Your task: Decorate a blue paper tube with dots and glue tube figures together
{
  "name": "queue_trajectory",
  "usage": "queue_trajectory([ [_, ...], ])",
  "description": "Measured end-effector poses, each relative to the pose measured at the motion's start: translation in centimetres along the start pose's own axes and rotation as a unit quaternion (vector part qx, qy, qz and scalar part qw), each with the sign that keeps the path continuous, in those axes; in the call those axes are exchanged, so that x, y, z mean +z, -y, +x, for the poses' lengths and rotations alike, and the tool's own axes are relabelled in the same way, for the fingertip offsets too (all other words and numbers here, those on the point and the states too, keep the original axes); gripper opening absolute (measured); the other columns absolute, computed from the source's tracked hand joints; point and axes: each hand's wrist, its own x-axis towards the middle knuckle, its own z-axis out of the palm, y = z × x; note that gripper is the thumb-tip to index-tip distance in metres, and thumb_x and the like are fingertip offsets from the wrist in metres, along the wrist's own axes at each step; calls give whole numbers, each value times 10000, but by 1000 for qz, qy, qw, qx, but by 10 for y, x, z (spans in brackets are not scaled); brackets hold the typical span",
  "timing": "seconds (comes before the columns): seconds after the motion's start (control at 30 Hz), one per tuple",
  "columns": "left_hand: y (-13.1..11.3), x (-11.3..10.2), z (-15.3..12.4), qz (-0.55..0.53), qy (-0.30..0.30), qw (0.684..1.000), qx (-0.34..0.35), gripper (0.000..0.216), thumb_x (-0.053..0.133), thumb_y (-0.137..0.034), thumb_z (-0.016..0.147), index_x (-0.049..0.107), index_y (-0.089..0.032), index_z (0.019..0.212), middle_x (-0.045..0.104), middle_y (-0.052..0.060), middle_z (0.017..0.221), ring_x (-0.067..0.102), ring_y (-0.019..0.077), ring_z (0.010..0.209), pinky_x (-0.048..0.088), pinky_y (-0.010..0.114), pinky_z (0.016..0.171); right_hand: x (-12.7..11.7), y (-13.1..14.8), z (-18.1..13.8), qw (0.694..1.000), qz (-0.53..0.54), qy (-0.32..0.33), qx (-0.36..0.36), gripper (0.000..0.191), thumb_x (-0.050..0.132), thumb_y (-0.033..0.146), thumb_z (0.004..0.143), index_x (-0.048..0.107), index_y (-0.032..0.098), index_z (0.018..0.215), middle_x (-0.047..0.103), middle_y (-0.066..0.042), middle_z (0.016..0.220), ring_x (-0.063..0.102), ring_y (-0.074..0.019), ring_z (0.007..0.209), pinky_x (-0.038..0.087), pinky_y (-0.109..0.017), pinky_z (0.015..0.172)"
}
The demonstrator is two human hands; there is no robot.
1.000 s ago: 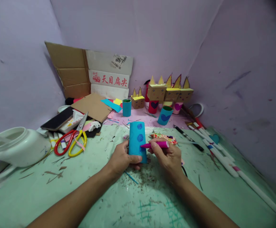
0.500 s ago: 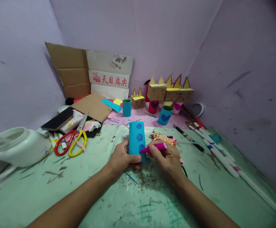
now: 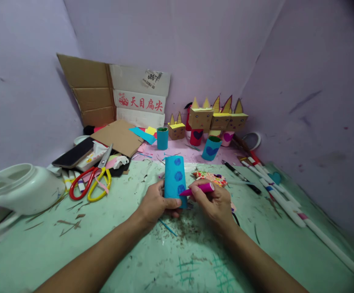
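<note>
A blue paper tube (image 3: 171,177) stands tilted in the grip of my left hand (image 3: 157,203), thumb across its lower front and fingers behind. Three dark blue dots run down its right side. My right hand (image 3: 215,203) pinches a magenta marker (image 3: 201,189), whose tip meets the tube at the lowest dot. Behind the right hand lies a flowery patterned item (image 3: 215,178), partly covered by it. A thin blue paper strip (image 3: 167,227) lies below the left hand.
Scissors (image 3: 95,184), a phone (image 3: 73,152) and a white teapot-like pot (image 3: 27,189) are at left. Cardboard (image 3: 120,136) lies behind. Cat-eared box figures (image 3: 201,119) and a blue tube with a heart (image 3: 211,149) stand at the back. Several markers (image 3: 282,199) line the right.
The tube and both hands hold nearly the same pose. The marker tip stays at the lowest dot, and the whole view has shifted very slightly.
</note>
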Motion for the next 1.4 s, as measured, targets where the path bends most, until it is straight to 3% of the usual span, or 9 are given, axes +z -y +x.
queue_trajectory([
  [0.4,1,0,0,-4,0,1000,-5,544,826,-189,520,599,-103,1007,650,49,722,590,144,517,505,254,427,-1,-4,1,999,-9,-32,10,204,581,257,826,655,199,645,686,-1,598,601,-137,494,471,-246,491],
  [0.73,1,1,1,-6,1,1000,-6,569,814,-193,490,584,-97,1002,672,58,752,601,151,532,507,255,425,2,0,-1,1000,9,3,-1,175,595,252,816,674,186,674,662,1,549,588,-134,478,451,-231,459],
  [1.0,1,0,0,-5,-1,1000,-4,609,813,-188,514,574,-94,1067,664,59,736,600,161,548,507,263,434,-1,-5,1,999,2,-33,27,207,593,264,824,667,193,644,668,2,580,589,-136,477,454,-239,456],
  [1.4,0,0,1,-4,0,1000,-9,582,817,-188,493,581,-93,1016,676,56,750,600,148,538,510,249,425,1,-2,-2,1000,11,-10,16,174,600,259,807,666,175,669,669,-10,574,601,-137,483,470,-229,464],
])
